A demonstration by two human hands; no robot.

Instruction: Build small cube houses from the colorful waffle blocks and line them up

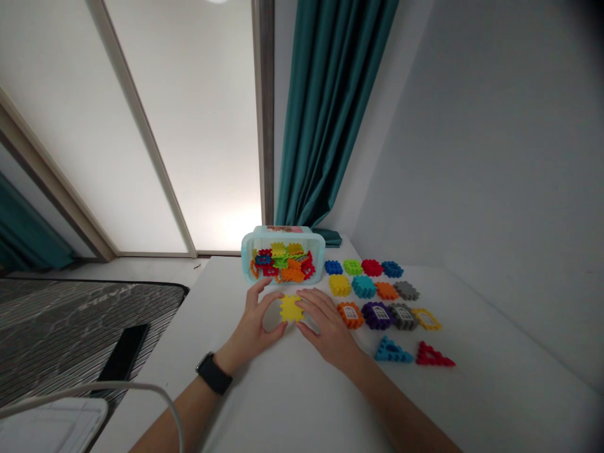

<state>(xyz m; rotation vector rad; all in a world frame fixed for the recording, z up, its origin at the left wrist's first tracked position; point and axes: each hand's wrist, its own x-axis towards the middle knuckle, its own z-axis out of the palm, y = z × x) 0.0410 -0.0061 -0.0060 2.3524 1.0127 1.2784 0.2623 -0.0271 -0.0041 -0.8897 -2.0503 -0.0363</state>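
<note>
A yellow square building tile (291, 308) with notched edges is held between my two hands just over the white table. My left hand (257, 324), with a black watch (214, 374) on its wrist, pinches the tile's left side between thumb and fingers. On the tile's right side, the fingers and thumb of my right hand (329, 327) close on it. Just beyond them stands a pale blue plastic bin (248, 255), holding a jumble of coloured tiles (292, 270).
Rows of notched tiles lie right of my hands, among them a yellow one (340, 285) and a purple window tile (377, 316). Nearer are a blue triangle (392, 350) and a red triangle (433, 356). A white cable (141, 385) arcs at lower left; a teal curtain (325, 113) hangs behind.
</note>
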